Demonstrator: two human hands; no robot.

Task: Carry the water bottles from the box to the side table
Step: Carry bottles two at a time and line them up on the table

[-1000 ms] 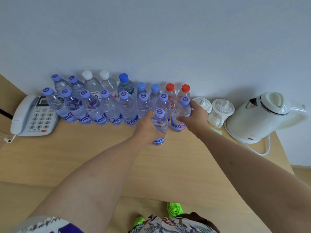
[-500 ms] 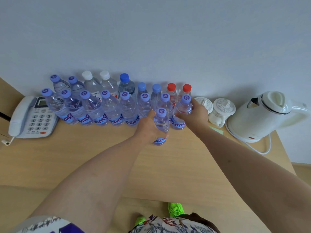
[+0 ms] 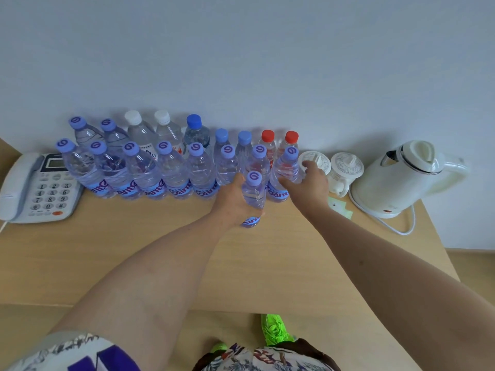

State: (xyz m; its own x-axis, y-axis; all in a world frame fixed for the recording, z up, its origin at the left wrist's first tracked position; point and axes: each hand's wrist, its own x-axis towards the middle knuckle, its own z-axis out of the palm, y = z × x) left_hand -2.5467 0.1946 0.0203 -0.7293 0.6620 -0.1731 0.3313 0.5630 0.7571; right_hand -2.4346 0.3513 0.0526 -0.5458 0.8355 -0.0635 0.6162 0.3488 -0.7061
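entry, left to right. telephone [image 3: 37, 187] sits at the far left of the surface [image 3: 160, 250], untouched. next to it, two rows of water bottles [image 3: 139, 170] stand against the wall — purple caps in front, white, blue and red caps behind. no box shows in this view, so the bottles you see are already at the destination.

your left hand [image 3: 233, 202] has its grip curled round the front bottle [image 3: 253, 196], which stands alone just ahead of the front row, base on or near the surface. over the last second this hand and bottle have barely shifted.

your right hand [image 3: 308, 183] is where the change is: a second ago its grip was wrapped on the end bottle [image 3: 282, 178] of the front row; now the fingers are spread and loosened, thumb just against the bottle's side, hand easing off toward the white lidded cups [image 3: 345, 170]. judged meaning — that bottle is placed and let go, closing the right end of the row.

white kettle [image 3: 401, 178] stands at the far right, clear of the hand.

remaining, as a judgement: the front bottle has no slot in the row, so settle it where it stands, then go back for more.
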